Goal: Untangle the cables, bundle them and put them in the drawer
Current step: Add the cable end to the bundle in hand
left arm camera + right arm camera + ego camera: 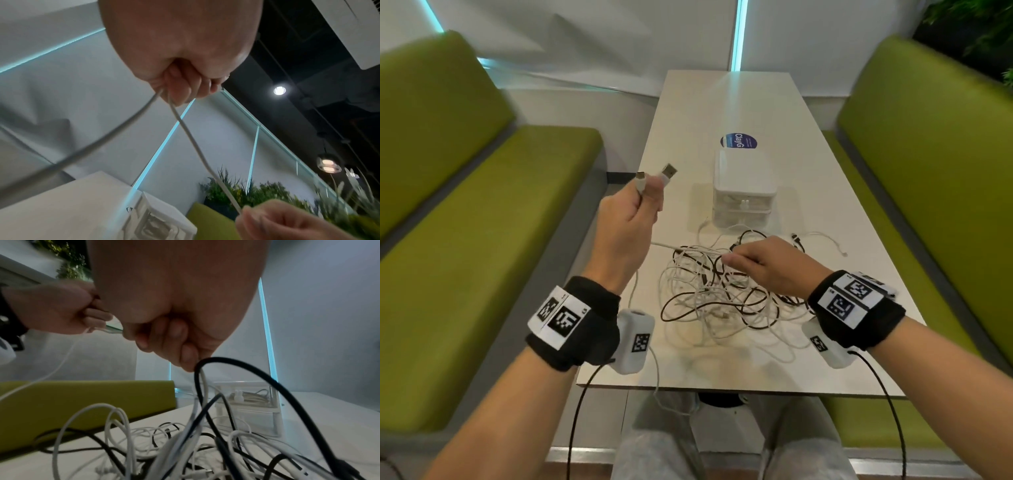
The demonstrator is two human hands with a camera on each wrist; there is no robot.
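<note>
Your left hand (625, 222) is raised off the table (722, 102), out past its left edge, with the forearm angled up and the back of the hand toward you. Its fingers are curled in a fist around a white cable (664, 244), and both plug ends stick up above the knuckles: a small plug (641, 177) on the left and a flat USB plug (668, 171) on the right. From the left wrist view, two runs of that cable (191, 138) come out under the curled fingers (183, 84); one drops away to the lower left, blurred, and the other slants down to your right hand (287, 224).

Your right hand (763, 263) is low over the tangle (719, 294), palm down, wrist roughly level, fingers tucked under. It pinches the white cable where it enters the heap. From the right wrist view the fingers (174, 340) are closed on that cable, and a black cable (267, 386) arches up against the lowest fingertip; whether the hand holds the black one too, you cannot tell.

The tangle of white and black cables lies on the near half of the table, between your two wrists and spreading toward the right edge. One white strand hangs off the near edge toward your lap. The drawer unit (743, 195) stands just beyond the tangle, both drawers closed, with some cable visible inside the upper one. A round blue sticker (738, 141) sits on the table behind it. Green benches (482, 240) flank the table on both sides.
</note>
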